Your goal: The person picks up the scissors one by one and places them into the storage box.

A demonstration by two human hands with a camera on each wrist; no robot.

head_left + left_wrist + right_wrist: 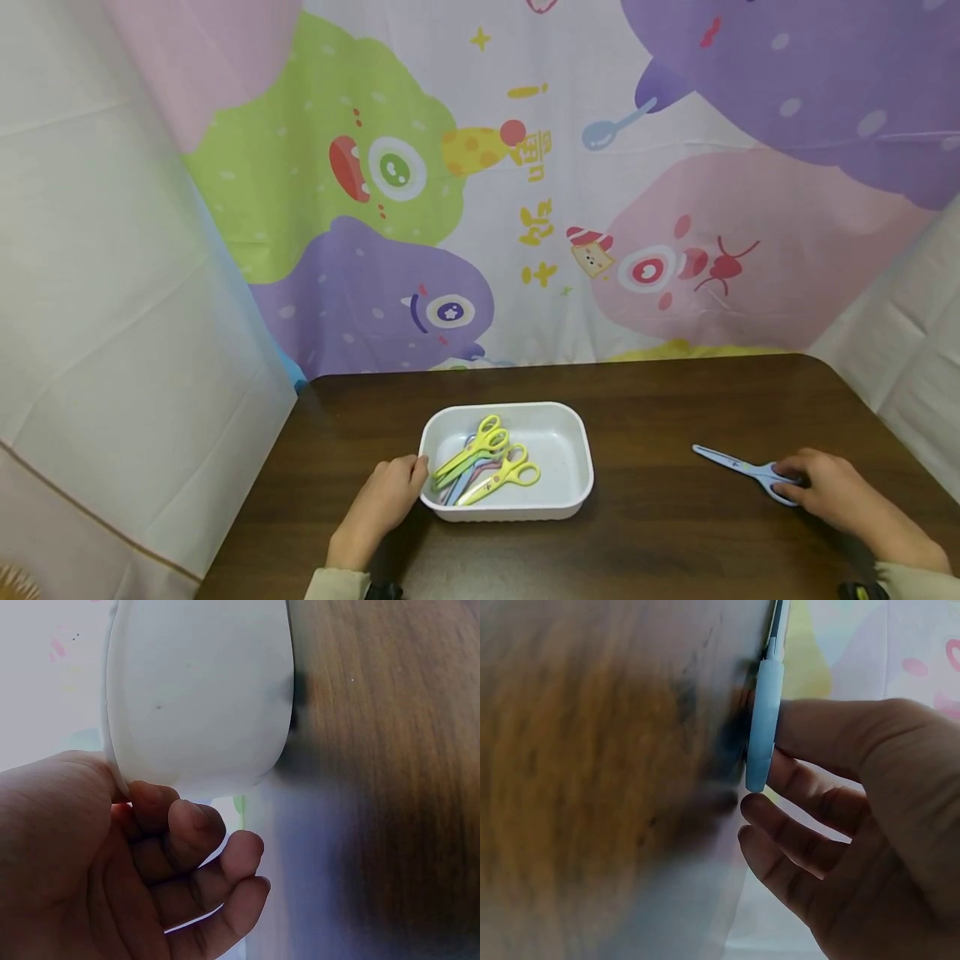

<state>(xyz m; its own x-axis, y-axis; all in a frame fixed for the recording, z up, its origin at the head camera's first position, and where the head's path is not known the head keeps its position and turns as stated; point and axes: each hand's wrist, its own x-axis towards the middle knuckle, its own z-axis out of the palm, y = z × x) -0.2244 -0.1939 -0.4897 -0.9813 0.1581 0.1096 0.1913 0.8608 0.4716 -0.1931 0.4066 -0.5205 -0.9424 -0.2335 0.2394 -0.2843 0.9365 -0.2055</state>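
Observation:
A white plastic tray [566, 471] stands on the brown table, holding several scissors piled towards its left side. Yellow scissors [516, 473] lie on top, with green, blue and pink ones partly hidden beneath. At the tray's left end, my left hand [386, 500] pinches the rim between thumb and index finger; the other fingers curl loosely below, as the left wrist view shows. Far to the right, light blue scissors [750, 470] lie with closed blades pointing left. My right hand [832, 492] holds their handle with thumb and fingertips, low at the table top.
The dark brown wooden table [645, 533] has rounded back corners. Behind it hangs a cloth [555, 333] printed with cartoon monsters. White cloth walls [135, 292] enclose the left and right sides.

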